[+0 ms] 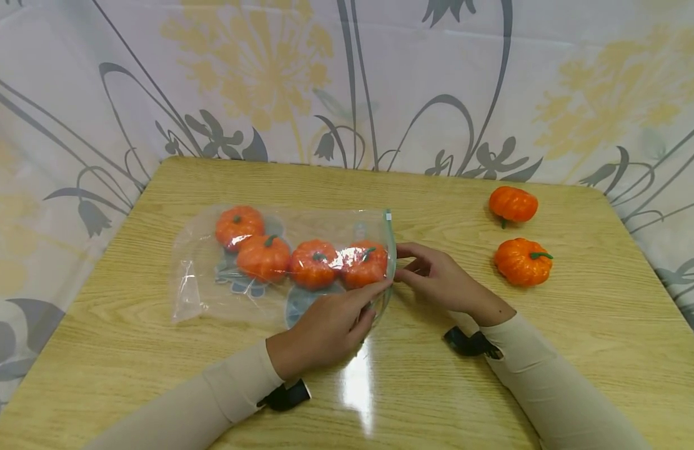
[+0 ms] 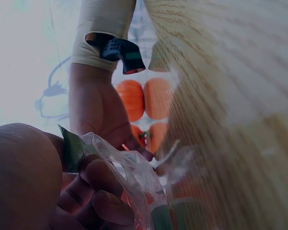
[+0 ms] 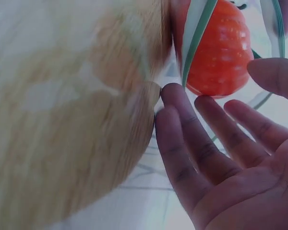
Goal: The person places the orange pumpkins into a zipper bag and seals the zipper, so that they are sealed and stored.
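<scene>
A clear zip bag (image 1: 197, 294) printed with blue-grey figures lies flat, its green-edged mouth facing right. Several small orange pumpkins with green stems rest inside in an uneven row; the rightmost pumpkin (image 1: 363, 269) sits just within the mouth. With thumb and fingers, my left hand (image 1: 332, 325) pinches the near side of the bag's rim, as the left wrist view also shows. My right hand (image 1: 442, 281) is at the mouth, palm facing the bag. In the right wrist view its fingers (image 3: 230, 136) are extended and hold nothing, close to the pumpkin (image 3: 221, 52).
To the right on the wooden table (image 1: 414, 387) lie two loose pumpkins, an upper one (image 1: 513, 204) and a lower one (image 1: 523, 262). A flower-patterned cloth (image 1: 302, 81) hangs behind the table. Dark wrist-camera mounts stick out beneath both sleeves.
</scene>
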`<state>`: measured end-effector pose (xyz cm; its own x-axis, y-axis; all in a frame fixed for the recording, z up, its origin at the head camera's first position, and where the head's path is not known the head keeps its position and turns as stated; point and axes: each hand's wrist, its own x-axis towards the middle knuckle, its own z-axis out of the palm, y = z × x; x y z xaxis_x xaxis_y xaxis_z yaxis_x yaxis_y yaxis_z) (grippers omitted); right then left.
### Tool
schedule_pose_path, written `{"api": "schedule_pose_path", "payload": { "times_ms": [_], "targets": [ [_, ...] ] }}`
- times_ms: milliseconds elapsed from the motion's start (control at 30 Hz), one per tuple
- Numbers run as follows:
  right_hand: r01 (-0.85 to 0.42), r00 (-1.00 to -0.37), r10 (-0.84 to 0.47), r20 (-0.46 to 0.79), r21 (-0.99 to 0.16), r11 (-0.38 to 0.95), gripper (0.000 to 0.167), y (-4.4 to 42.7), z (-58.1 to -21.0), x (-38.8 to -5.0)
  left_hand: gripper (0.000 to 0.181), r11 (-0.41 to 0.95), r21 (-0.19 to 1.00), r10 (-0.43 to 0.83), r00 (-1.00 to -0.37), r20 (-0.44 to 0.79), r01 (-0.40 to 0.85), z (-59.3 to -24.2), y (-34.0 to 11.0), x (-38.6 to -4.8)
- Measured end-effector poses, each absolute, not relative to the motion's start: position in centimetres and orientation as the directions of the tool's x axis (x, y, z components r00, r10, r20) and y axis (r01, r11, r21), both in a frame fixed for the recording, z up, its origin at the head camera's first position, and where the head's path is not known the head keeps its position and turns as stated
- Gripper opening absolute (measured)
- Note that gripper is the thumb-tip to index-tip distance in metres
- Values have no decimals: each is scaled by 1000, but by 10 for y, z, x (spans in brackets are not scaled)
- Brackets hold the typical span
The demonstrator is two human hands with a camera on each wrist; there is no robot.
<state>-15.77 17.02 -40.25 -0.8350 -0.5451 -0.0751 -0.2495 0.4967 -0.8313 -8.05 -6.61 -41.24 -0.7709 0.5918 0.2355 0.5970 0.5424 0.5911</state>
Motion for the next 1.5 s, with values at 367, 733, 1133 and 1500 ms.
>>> {"api": "schedule_pose_path", "payload": {
  "times_ms": [367,733,1133,1500],
  "targets": [
    [-310,-859,-512,-8,-787,534,42,173,-402,-158,49,546,586,589,-772,240,598,-413,-65,-81],
    [-371,-901,-421,103,-685,627,36,182,-393,-154,52,542,607,617,-765,183,582,-414,-62,-82],
    [-530,-843,-368,393,-481,699,31,204,-371,-137,55,571,601,592,-788,172,560,-414,-68,-83],
    [-496,-829,-291,477,-388,777,34,246,-364,-138,55,570,644,597,-796,103,511,-411,-67,-83]
  ]
}}
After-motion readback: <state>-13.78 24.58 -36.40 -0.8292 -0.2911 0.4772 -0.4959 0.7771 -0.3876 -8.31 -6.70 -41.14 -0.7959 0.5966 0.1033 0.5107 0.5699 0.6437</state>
